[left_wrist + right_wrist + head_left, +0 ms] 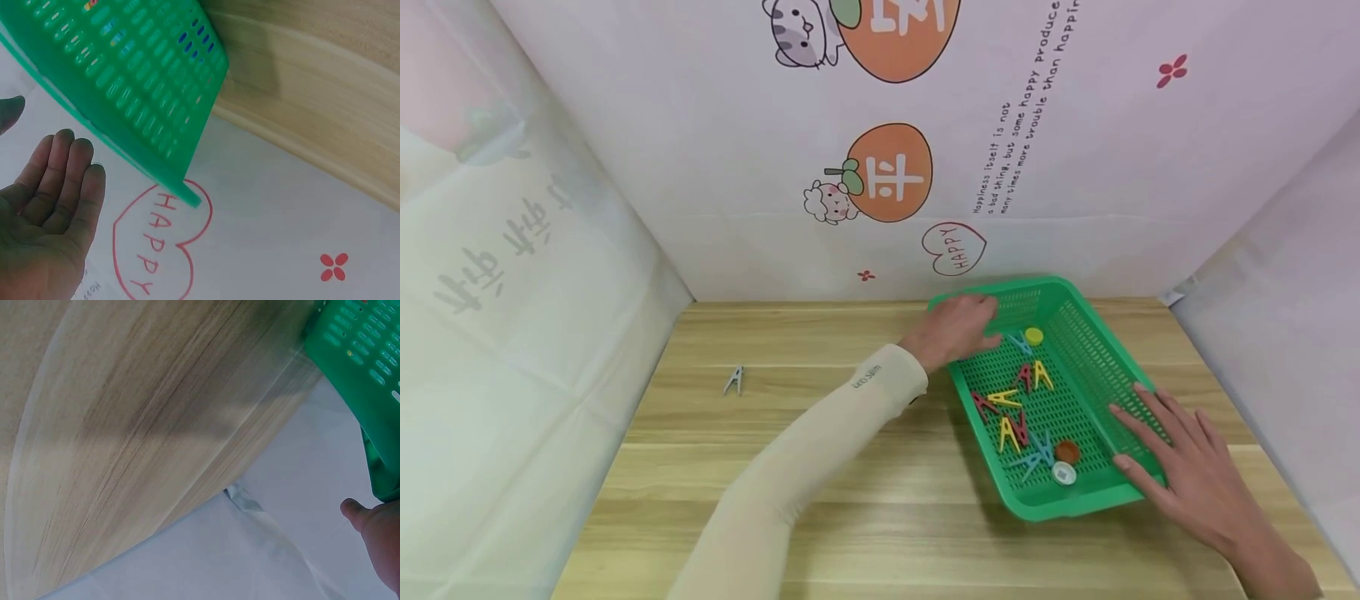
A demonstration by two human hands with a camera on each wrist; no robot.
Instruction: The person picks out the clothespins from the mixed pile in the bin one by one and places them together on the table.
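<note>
A green plastic basket (1075, 508) with slotted walls stands on the right part of the table. Inside lie several yellow (1042, 375), dark red (982, 406) and blue (1020, 342) clothespins, plus a yellow cap (1033, 337), a brown cap (1067, 452) and a white cap (1063, 473). My left hand (955, 327) hovers over the basket's far left corner. In the left wrist view its palm shows, with the fingers (81, 169) relaxed and nothing held. My right hand (1195, 467) is at the right rim, its fingers spread and straight, reaching over the edge.
A grey clothespin (734, 380) lies alone on the left side of the wooden table (700, 517). White printed sheets (760, 250) form walls behind the table and at both sides; the basket's far edge is close to the back one.
</note>
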